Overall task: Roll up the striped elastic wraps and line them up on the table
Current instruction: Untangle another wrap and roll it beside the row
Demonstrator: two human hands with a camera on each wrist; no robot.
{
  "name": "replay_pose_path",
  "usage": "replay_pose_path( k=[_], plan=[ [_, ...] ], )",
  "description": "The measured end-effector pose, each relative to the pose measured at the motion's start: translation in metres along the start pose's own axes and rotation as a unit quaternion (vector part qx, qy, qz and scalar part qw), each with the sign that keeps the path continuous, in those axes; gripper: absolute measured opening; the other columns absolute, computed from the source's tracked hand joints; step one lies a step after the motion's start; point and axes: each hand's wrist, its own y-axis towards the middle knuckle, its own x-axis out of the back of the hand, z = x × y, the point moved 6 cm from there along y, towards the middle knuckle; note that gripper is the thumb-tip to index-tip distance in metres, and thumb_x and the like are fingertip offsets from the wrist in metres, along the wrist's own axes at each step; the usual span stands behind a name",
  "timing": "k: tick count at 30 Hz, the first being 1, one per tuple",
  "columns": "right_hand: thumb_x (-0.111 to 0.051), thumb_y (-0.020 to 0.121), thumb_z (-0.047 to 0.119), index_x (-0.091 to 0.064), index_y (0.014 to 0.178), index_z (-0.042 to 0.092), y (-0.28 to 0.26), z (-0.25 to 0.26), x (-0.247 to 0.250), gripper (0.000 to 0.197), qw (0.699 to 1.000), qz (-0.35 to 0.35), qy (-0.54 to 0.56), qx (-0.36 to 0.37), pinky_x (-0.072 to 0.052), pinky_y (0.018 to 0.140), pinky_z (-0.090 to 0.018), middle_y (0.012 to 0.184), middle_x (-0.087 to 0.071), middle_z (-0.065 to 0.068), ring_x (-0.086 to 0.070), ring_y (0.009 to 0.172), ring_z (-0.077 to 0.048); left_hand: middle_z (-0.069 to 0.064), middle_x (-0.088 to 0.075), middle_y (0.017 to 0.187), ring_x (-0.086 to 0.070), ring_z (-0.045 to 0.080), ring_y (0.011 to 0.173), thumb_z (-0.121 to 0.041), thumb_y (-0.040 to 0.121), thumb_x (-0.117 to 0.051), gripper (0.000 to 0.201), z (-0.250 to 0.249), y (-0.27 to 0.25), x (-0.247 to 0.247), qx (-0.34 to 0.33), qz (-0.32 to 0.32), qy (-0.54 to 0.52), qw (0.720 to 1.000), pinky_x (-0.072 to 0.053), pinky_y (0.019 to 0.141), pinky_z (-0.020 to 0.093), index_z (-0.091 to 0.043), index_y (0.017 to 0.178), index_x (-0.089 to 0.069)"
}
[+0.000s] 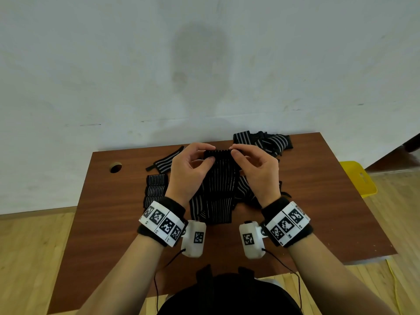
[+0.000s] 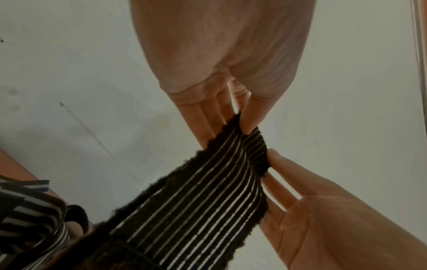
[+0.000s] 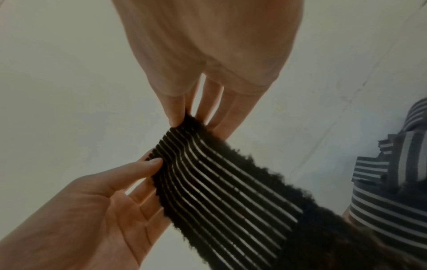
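While the far end of one striped wrap (image 1: 219, 178) is being pinched between thumb and fingertips by the left hand (image 1: 188, 169) and the right hand (image 1: 255, 172), the first turn of a roll is judged to be starting. Both hands are being held closed on that top edge, above the table (image 1: 329, 201), with the remainder of the wrap hanging toward the person onto loose wraps below. Three rolled wraps (image 1: 155, 189) are lying stacked in a line just left of the left wrist; an unrolled pile (image 1: 263, 142) is lying at the far edge. Next, the pinched edge is probably being required to be turned over tightly and evenly.
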Motion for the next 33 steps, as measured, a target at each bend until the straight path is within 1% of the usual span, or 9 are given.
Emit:
replay_pose_path(
  k=[3, 6, 12, 15, 19, 22, 25, 29, 33],
  plan=[
    [-0.072, 0.095, 0.011, -0.078, 0.110, 0.011, 0.000, -0.002, 0.001, 0.016, 1.000, 0.005, 0.010, -0.006, -0.063, 0.084, -0.040, 0.104, -0.078, 0.003, -0.074, 0.099, -0.014, -0.003, -0.074, 0.104, -0.070, 0.006, 0.100, 0.005, 0.090, -0.069, 0.023, 0.001, 0.001, 0.001, -0.010, -0.009, 0.014, 1.000, -0.055, 0.085, 0.018, -0.014, 0.104, -0.072],
    [-0.074, 0.094, 0.010, -0.078, 0.109, 0.011, 0.001, -0.003, 0.001, 0.016, 1.000, 0.009, 0.012, 0.000, -0.062, 0.086, -0.039, 0.104, -0.078, 0.002, -0.074, 0.099, -0.015, -0.004, -0.074, 0.104, -0.070, 0.006, 0.100, 0.004, 0.090, -0.070, 0.022, 0.003, 0.002, 0.001, -0.013, -0.015, 0.018, 1.000, -0.055, 0.085, 0.018, -0.013, 0.103, -0.073],
    [-0.077, 0.089, 0.005, -0.078, 0.106, 0.019, 0.000, -0.004, -0.001, 0.022, 1.000, 0.011, 0.004, 0.023, -0.059, 0.089, -0.027, 0.101, -0.078, 0.006, -0.074, 0.098, -0.013, -0.008, -0.076, 0.102, -0.071, 0.005, 0.099, -0.004, 0.091, -0.074, 0.017, 0.003, 0.002, -0.002, -0.016, -0.016, 0.028, 0.999, -0.055, 0.088, 0.020, -0.015, 0.103, -0.076],
    [-0.078, 0.088, 0.002, -0.079, 0.103, 0.019, 0.002, -0.007, 0.000, 0.022, 1.000, 0.008, 0.009, 0.021, -0.058, 0.089, -0.026, 0.100, -0.079, 0.006, -0.074, 0.098, -0.012, -0.007, -0.076, 0.100, -0.071, 0.006, 0.097, -0.003, 0.090, -0.075, 0.017, 0.003, 0.002, -0.002, -0.025, -0.017, 0.034, 0.999, -0.055, 0.087, 0.020, -0.015, 0.101, -0.076],
    [-0.076, 0.089, 0.000, -0.074, 0.111, 0.013, 0.004, -0.005, 0.001, 0.026, 0.999, 0.014, 0.000, 0.040, -0.056, 0.086, -0.024, 0.105, -0.077, 0.001, -0.070, 0.094, -0.009, -0.007, -0.076, 0.099, -0.072, 0.005, 0.095, -0.001, 0.089, -0.075, 0.016, -0.001, 0.003, -0.004, -0.028, -0.009, 0.026, 0.999, -0.054, 0.083, 0.016, -0.014, 0.099, -0.076],
    [-0.071, 0.095, 0.008, -0.068, 0.121, 0.012, 0.009, -0.007, -0.002, 0.026, 0.997, 0.062, 0.031, -0.015, -0.054, 0.088, -0.022, 0.114, -0.074, -0.002, -0.069, 0.105, -0.011, -0.006, -0.076, 0.098, -0.072, 0.006, 0.093, -0.002, 0.089, -0.076, 0.016, -0.005, 0.008, -0.004, -0.017, 0.000, 0.012, 1.000, -0.055, 0.082, 0.018, -0.014, 0.100, -0.077],
    [-0.065, 0.099, 0.008, -0.073, 0.115, 0.013, 0.010, -0.010, -0.008, 0.018, 0.990, 0.111, 0.075, -0.053, -0.057, 0.090, -0.028, 0.108, -0.078, -0.002, -0.073, 0.106, -0.018, -0.005, -0.077, 0.097, -0.073, 0.007, 0.091, -0.002, 0.089, -0.076, 0.018, -0.005, 0.013, -0.004, -0.001, 0.002, -0.012, 1.000, -0.056, 0.082, 0.019, -0.016, 0.100, -0.076],
    [-0.069, 0.094, 0.000, -0.075, 0.109, 0.018, 0.010, -0.005, -0.009, 0.024, 0.993, 0.089, 0.074, -0.011, -0.058, 0.091, -0.026, 0.102, -0.080, 0.007, -0.075, 0.101, -0.014, 0.003, -0.077, 0.104, -0.073, 0.012, 0.097, -0.001, 0.090, -0.074, 0.023, 0.000, 0.009, -0.005, 0.014, -0.033, -0.023, 0.999, -0.058, 0.089, 0.027, -0.009, 0.111, -0.073],
    [-0.070, 0.092, 0.000, -0.078, 0.106, 0.017, 0.009, -0.010, -0.010, 0.023, 0.995, 0.066, 0.068, -0.008, -0.059, 0.094, -0.031, 0.102, -0.080, 0.005, -0.075, 0.101, -0.013, 0.001, -0.077, 0.103, -0.073, 0.016, 0.099, -0.009, 0.093, -0.073, 0.016, 0.014, 0.008, -0.006, 0.045, -0.008, 0.000, 0.999, -0.059, 0.092, 0.038, -0.009, 0.109, -0.076]
  ],
)
